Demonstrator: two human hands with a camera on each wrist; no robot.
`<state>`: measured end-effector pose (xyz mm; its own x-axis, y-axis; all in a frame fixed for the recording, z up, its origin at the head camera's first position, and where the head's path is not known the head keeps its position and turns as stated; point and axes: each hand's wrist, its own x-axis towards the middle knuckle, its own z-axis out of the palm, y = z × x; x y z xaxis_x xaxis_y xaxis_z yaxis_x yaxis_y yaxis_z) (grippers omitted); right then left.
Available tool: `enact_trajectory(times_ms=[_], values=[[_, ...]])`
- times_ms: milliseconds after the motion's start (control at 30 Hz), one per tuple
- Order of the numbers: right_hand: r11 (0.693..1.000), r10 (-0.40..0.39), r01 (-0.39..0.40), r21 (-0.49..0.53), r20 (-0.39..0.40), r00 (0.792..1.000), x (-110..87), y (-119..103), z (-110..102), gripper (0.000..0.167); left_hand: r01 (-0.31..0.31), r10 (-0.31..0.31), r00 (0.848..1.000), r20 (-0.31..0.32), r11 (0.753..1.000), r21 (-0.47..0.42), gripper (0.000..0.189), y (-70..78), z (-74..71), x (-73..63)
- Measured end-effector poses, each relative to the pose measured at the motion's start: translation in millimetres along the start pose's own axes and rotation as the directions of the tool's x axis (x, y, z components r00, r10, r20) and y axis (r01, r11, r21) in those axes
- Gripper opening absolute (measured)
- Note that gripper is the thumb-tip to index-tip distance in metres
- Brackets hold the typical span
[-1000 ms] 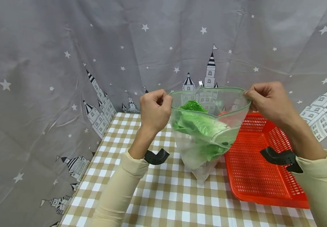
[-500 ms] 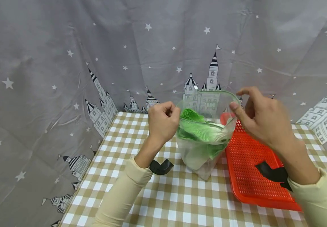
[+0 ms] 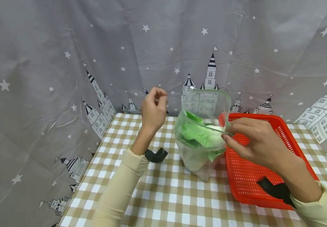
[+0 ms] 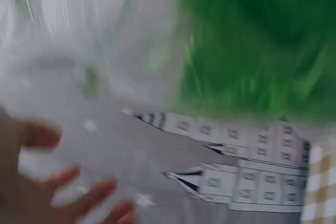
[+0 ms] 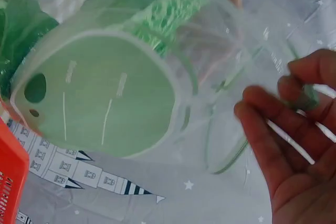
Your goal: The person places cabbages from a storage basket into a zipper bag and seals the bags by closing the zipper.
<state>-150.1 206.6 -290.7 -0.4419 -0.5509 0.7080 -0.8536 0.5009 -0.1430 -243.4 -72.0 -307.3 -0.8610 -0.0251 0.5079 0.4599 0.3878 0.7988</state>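
Observation:
A clear zip bag [image 3: 193,157] with a green seal stands upright on the table, its mouth gaping. Leafy green lettuce [image 3: 200,135] with pale stems fills much of it. My right hand [image 3: 254,138] pinches the right corner of the bag's rim between thumb and fingers; the right wrist view shows a bit of green seal [image 5: 304,98] there. To the left of the bag, my left hand [image 3: 154,110] hangs in the air, apart from it and holding nothing. Its fingers look spread and blurred in the left wrist view. A large green oval is printed on the bag's side.
Right of the bag, beneath my right forearm, lies a red plastic basket [image 3: 254,176] with perforated walls. A brown-and-white checked cloth [image 3: 163,198] covers the table. Behind it hangs a grey curtain [image 3: 109,37] printed with stars and castles.
Both hands held the rim stretched wide earlier. My left hand has let go and moved up and left; my right hand has come lower and inward, regripping the corner. The bag has slackened.

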Motion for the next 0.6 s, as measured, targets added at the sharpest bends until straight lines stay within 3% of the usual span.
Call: enact_trajectory(times_ms=[33, 67, 100, 167, 200, 233, 267, 300, 400, 467, 533, 600], values=[[0.999, -0.019, 0.019, 0.032, 0.004, 1.000, -1.1, 0, -1, 0.022, 0.042, -0.038, 0.994, 0.104, 0.998, -0.041, 0.026, -6.2, 1.1, 9.6], [0.998, -0.033, 0.033, 0.057, 0.007, 0.999, -2.1, 1, -2, 0.016, 0.084, -0.062, 0.970, 0.234, 0.993, -0.083, 0.035, -11.0, 2.9, 18.1], [0.996, -0.046, 0.045, 0.080, 0.010, 0.999, -3.2, 1, -3, 0.011, 0.131, -0.077, 0.928, 0.366, 0.984, -0.124, 0.041, -15.1, 5.6, 25.8], [0.991, -0.066, 0.065, 0.116, 0.005, 0.998, -5.2, 2, -4, 0.006, 0.212, -0.050, 0.816, 0.576, 0.953, -0.219, 0.044, -20.9, 12.4, 36.9], [0.990, -0.069, 0.068, 0.126, 0.001, 0.998, -6.6, 3, -4, 0.007, 0.244, -0.028, 0.769, 0.639, 0.936, -0.253, 0.042, -22.8, 15.7, 39.8], [0.988, -0.071, 0.070, 0.139, -0.004, 0.997, -8.1, 4, -5, 0.008, 0.265, -0.003, 0.738, 0.675, 0.921, -0.286, 0.038, -24.5, 18.5, 41.1], [0.988, -0.070, 0.071, 0.140, -0.012, 0.997, -9.5, 6, -7, 0.011, 0.265, 0.020, 0.742, 0.670, 0.909, -0.321, 0.033, -26.0, 20.5, 41.0], [0.988, -0.069, 0.072, 0.139, -0.025, 0.997, -11.2, 8, -9, 0.015, 0.253, 0.038, 0.761, 0.648, 0.902, -0.350, 0.027, -27.6, 21.7, 40.1], [0.994, -0.042, 0.046, 0.103, -0.042, 0.998, -19.2, 18, -18, 0.031, 0.153, 0.067, 0.860, 0.505, 0.912, -0.381, 0.016, -33.6, 17.1, 34.6], [0.998, -0.002, 0.005, 0.062, -0.050, 0.999, -25.8, 28, -25, 0.039, 0.087, 0.073, 0.908, 0.414, 0.931, -0.355, 0.013, -37.0, 9.4, 30.4], [0.998, 0.057, -0.056, 0.026, -0.049, 0.997, -33.0, 37, -31, 0.045, 0.050, 0.066, 0.934, 0.351, 0.949, -0.312, 0.012, -38.4, -0.4, 25.0], [0.993, 0.120, -0.120, -0.001, -0.054, 0.991, -38.4, 45, -34, 0.031, 0.036, 0.061, 0.941, 0.332, 0.960, -0.279, 0.012, -38.3, -8.6, 19.5]])
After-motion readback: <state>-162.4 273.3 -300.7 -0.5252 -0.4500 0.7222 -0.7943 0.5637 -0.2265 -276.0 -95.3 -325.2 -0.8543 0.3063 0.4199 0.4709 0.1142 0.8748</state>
